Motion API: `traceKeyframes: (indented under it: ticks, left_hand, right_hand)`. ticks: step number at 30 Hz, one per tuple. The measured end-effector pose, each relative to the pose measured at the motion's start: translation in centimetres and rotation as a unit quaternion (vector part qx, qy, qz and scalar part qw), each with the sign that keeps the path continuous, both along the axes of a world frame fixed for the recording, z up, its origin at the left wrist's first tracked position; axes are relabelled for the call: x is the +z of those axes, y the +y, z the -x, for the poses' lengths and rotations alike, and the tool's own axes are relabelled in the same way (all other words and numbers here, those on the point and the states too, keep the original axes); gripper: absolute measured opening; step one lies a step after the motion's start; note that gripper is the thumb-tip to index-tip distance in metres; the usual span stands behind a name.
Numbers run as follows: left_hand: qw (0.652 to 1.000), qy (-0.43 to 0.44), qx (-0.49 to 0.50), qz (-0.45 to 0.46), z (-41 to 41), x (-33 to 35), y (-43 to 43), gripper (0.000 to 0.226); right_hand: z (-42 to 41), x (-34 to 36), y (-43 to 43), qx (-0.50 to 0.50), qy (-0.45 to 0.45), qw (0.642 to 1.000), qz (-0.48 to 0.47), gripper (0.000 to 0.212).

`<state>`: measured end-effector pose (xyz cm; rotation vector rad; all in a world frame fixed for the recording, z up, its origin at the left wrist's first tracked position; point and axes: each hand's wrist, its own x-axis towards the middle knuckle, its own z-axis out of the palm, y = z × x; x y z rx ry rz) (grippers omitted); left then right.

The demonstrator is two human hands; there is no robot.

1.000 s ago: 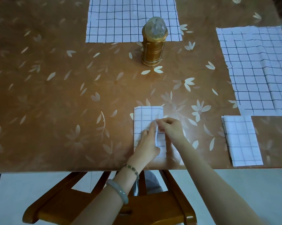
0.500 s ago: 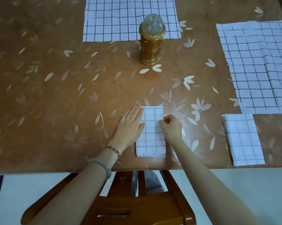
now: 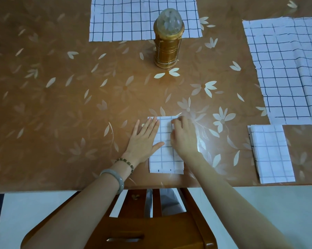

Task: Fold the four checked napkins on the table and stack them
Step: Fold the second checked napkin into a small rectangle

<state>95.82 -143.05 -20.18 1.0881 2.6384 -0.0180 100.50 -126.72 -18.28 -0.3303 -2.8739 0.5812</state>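
My right hand lies over the far right part of the small folded white napkin with thin dark checks, its fingers curled under. The tips are hidden beneath the knuckles, so I cannot tell whether they pinch the cloth or only press it. My left hand is flat with the fingers straight and together. The thumb and first fingers rest on the napkin's left edge and the rest on the brown petal-patterned tabletop. This napkin sits at the table's near edge, its middle covered by both hands.

On my left wrist are a pale green bangle and a string of dark beads.

To the right, well apart, lies a second folded checked napkin. Beyond it is a spread checked napkin — cut off by the right border. Another spread checked napkin runs off the top, with a gold cylindrical lantern with a clear dome standing before it. Below the table is the wooden chair back — partly out of view.
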Motion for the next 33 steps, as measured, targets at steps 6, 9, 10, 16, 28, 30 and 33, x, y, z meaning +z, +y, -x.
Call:
traceKeyframes:
  ticks: [6, 9, 10, 16, 28, 30, 33]
  left_hand:
    - [1.000, 0.018, -0.002, -0.006, -0.1, -0.4, -0.2, 0.079]
    - [0.999, 0.027, -0.010, -0.028, 0.4, -0.5, -0.7, 0.070]
    - [0.999, 0.033, -0.015, -0.036, 0.7, -0.5, -0.9, 0.065]
    - [0.996, 0.058, -0.068, -0.030, 1.9, -0.4, -1.7, 0.064]
    - [0.991, 0.011, -0.130, 0.010, -5.4, -0.6, -5.9, 0.076]
    - [0.992, 0.005, -0.123, 0.000, -5.7, -0.3, -6.2, 0.076]
    - [0.996, 0.006, -0.085, -0.023, -4.7, 1.0, -4.9, 0.081]
  right_hand:
    - [-1.1, -3.0, 1.5, 0.157, -0.096, 0.980, -0.072, 0.048]
    - [-1.8, -3.0, 2.3, 0.123, -0.128, 0.981, -0.079, 0.052]
    - [-2.0, -2.9, 2.3, 0.121, -0.140, 0.979, -0.084, 0.053]
    - [-1.9, -2.7, 2.0, 0.098, -0.166, 0.975, -0.109, 0.059]
    - [-1.9, -2.9, 2.0, 0.097, -0.159, 0.976, -0.109, 0.062]
    - [-1.9, -2.8, 2.0, 0.097, -0.159, 0.977, -0.107, 0.062]
    - [-2.0, -2.9, 2.0, 0.099, -0.160, 0.976, -0.112, 0.062]
